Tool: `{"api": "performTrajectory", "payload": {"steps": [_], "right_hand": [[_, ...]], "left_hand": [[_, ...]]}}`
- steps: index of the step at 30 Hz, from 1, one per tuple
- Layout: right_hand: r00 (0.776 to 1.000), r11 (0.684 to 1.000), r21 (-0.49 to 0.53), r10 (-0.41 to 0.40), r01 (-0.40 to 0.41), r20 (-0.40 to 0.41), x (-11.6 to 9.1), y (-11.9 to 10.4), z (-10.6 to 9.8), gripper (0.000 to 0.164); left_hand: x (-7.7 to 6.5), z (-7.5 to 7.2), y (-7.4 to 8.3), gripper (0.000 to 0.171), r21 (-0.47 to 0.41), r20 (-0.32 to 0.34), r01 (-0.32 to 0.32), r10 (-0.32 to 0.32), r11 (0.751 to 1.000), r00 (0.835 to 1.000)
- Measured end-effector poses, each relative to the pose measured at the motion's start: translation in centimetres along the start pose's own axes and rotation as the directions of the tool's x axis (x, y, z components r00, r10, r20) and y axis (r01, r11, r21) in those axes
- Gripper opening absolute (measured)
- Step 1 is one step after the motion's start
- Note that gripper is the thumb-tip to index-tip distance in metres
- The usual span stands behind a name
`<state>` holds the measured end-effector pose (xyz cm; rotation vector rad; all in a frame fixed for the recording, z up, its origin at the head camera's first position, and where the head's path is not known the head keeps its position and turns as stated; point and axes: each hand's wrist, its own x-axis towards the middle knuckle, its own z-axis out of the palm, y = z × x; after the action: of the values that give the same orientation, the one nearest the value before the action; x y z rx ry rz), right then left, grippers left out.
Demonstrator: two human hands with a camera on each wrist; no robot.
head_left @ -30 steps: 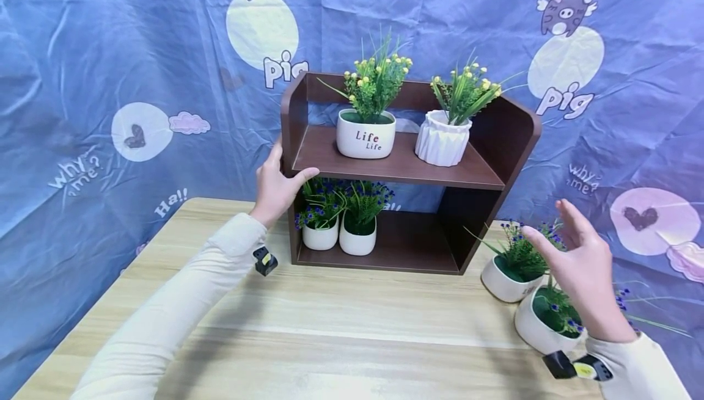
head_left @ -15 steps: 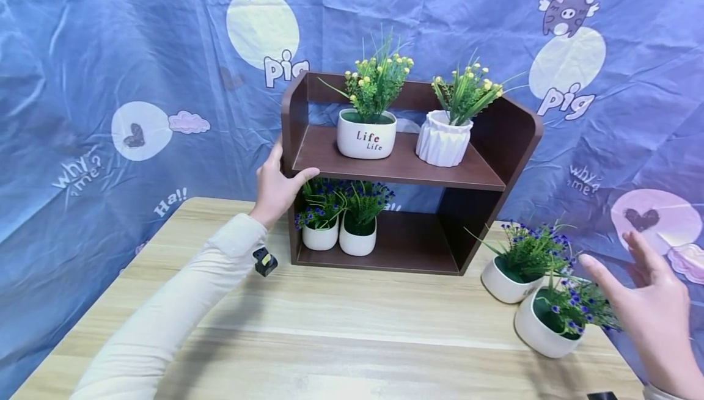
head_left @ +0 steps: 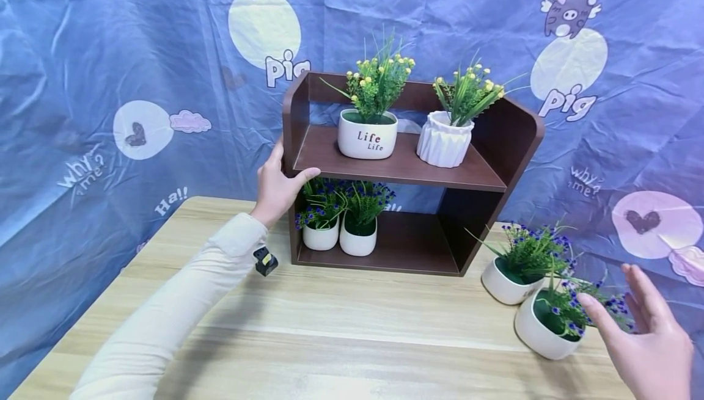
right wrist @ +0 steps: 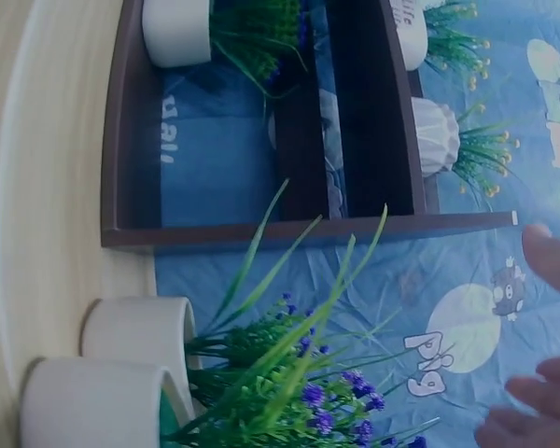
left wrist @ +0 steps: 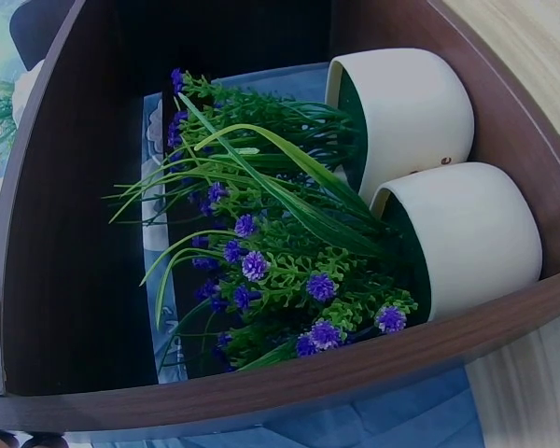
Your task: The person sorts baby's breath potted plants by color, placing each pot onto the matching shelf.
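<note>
My left hand (head_left: pixel 277 187) grips the left side of a dark brown two-tier shelf (head_left: pixel 412 174), its thumb lying across the front edge of the upper board. On the upper tier stand a white "Life" pot (head_left: pixel 367 140) and a ribbed white pot (head_left: pixel 444 143), both with yellow flowers. Two white pots (left wrist: pixel 406 121) of purple flowers stand side by side at the left of the lower tier. My right hand (head_left: pixel 649 339) holds nothing, fingers spread, just right of the nearer purple-flowered pot (head_left: pixel 544 330) on the table. I cannot tell whether it touches the leaves.
Another white pot of purple flowers (head_left: pixel 506 284) stands behind the nearer one, close to the shelf's right side. The light wooden table (head_left: pixel 330 327) stretches in front of the shelf. A blue cloth (head_left: pixel 165 52) with pig prints hangs behind.
My right hand has moved right and down, from over the two table pots to beside the nearer one, uncovering its flowers. My left hand and the shelf keep their places.
</note>
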<state>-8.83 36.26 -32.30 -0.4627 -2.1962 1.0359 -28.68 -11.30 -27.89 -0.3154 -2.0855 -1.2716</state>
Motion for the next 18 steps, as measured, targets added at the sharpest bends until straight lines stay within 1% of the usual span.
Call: {"api": "performTrajectory", "payload": {"steps": [3, 6, 8, 10, 11, 12, 13, 14, 16, 17, 18], "right_hand": [[0.995, 0.996, 0.047, -0.076, 0.073, 0.066, -0.8, 0.6, 0.4, 0.072], [0.985, 0.989, 0.080, -0.130, 0.121, 0.116, -1.6, 1.4, 0.8, 0.073], [0.984, 0.989, 0.083, -0.131, 0.121, 0.125, -2.2, 1.9, 1.2, 0.073], [0.984, 0.992, 0.081, -0.111, 0.100, 0.138, -2.9, 2.3, 1.5, 0.074], [0.985, 0.992, 0.100, -0.094, 0.080, 0.145, -3.2, 2.5, 1.7, 0.073], [0.987, 0.993, 0.102, -0.073, 0.059, 0.142, -3.6, 2.6, 1.8, 0.073], [0.991, 0.992, 0.126, -0.045, 0.029, 0.123, -3.9, 2.7, 2.0, 0.072], [0.995, 0.985, 0.173, -0.039, 0.021, 0.097, -4.3, 2.8, 2.2, 0.070], [0.999, 0.967, 0.254, -0.023, 0.011, 0.045, -4.9, 2.9, 2.4, 0.068], [1.000, 0.948, 0.318, -0.020, 0.013, 0.018, -5.1, 3.0, 2.5, 0.067], [1.000, 0.943, 0.333, -0.021, 0.020, -0.001, -5.4, 3.1, 2.5, 0.066]], "left_hand": [[0.0, -0.1, 0.0, 0.090, -0.006, -0.001, -0.003, 0.003, 1.000, 1.000], [0.0, -0.2, 0.0, 0.090, -0.008, -0.003, -0.007, 0.007, 1.000, 1.000], [-0.1, -0.2, 0.0, 0.090, -0.006, -0.004, -0.008, 0.008, 1.000, 1.000], [-0.1, -0.2, -0.1, 0.090, -0.001, -0.007, -0.005, 0.005, 1.000, 1.000], [-0.1, -0.1, -0.1, 0.090, 0.002, -0.007, -0.004, 0.004, 1.000, 1.000], [-0.1, -0.1, -0.1, 0.090, 0.004, -0.005, -0.003, 0.003, 1.000, 1.000], [0.0, 0.0, 0.0, 0.090, 0.005, -0.002, -0.002, 0.002, 1.000, 1.000], [0.0, 0.0, 0.0, 0.090, 0.005, 0.002, -0.002, 0.002, 1.000, 1.000], [0.1, 0.1, 0.0, 0.090, -0.001, 0.005, -0.004, 0.004, 1.000, 1.000], [0.1, 0.2, 0.1, 0.090, -0.004, 0.006, -0.004, 0.004, 1.000, 1.000], [0.2, 0.2, 0.1, 0.089, -0.008, 0.006, -0.005, 0.005, 1.000, 1.000]]}}
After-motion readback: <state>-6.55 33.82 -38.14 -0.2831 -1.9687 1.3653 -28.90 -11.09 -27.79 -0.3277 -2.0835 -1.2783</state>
